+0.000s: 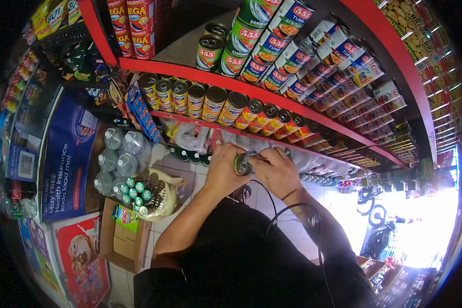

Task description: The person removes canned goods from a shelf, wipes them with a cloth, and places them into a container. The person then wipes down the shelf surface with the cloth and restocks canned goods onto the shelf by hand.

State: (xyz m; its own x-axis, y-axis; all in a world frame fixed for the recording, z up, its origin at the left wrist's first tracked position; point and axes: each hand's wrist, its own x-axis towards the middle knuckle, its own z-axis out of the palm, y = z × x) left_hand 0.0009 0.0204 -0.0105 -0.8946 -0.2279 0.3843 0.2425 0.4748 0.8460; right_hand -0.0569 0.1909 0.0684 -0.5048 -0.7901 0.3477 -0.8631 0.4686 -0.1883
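Observation:
A small can (243, 165) with a green edge is held between both hands, in front of the lower shelf. My left hand (226, 167) is wrapped round its left side. At its right side, my right hand (273, 169) has its fingers pressed together on the can and on a bluish-grey piece that looks like cloth, mostly hidden by the fingers. Just above the hands runs a red shelf edge (205, 123) with a row of yellow cans (214, 104) on it. Stacked tuna cans (287, 51) stand on the shelf higher up.
Clear plastic bottles (124, 143) stand on the floor at the left. Near them are a cream basket (164, 205) of green-capped bottles and an open cardboard box (123, 246). A black cable (292, 205) hangs by my right forearm. Bright light enters at the right.

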